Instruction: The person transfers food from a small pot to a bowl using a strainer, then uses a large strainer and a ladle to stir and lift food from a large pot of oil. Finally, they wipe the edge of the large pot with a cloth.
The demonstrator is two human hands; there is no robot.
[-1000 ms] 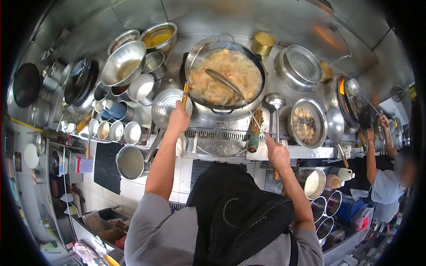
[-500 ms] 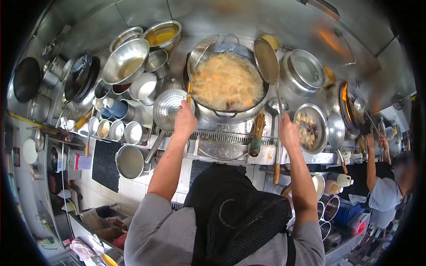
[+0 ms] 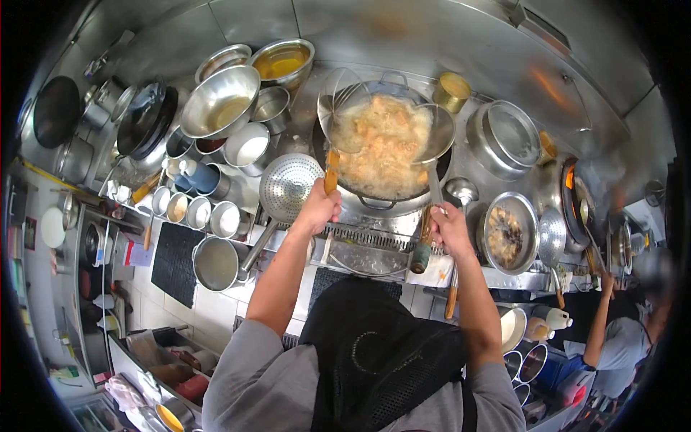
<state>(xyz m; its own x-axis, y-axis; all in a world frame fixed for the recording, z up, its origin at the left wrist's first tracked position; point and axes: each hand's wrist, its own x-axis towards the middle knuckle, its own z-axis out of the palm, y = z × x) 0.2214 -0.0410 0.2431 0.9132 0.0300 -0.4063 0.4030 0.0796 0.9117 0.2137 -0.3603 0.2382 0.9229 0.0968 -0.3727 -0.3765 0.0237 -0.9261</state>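
My left hand [image 3: 317,206] is closed round the wooden handle of a wire skimmer [image 3: 332,171], whose mesh head reaches over the left side of the wok [image 3: 378,199]. In my right hand [image 3: 450,229] is the handle of a second skimmer [image 3: 440,135]. Its round head dips at the wok's right side, partly over the food. Between the two heads, golden battered pieces [image 3: 385,140] lie bunched in bubbling oil. Just left of my left hand rests a perforated ladle [image 3: 291,189]. Beside my right hand lies a bamboo brush [image 3: 422,248] with a green band.
Metal bowls [image 3: 221,102] and seasoning cups [image 3: 199,213] stand left. A stacked pot [image 3: 507,137], a bowl of dark fried bits [image 3: 509,232] and a steel ladle [image 3: 461,190] sit right. Another person's arm [image 3: 599,324] works at a flaming wok [image 3: 574,191].
My right hand has moved left and lower, bringing its skimmer's head into the wok. The food is gathered toward the middle. My left hand's skimmer stays over the left side. The view shifted slightly.
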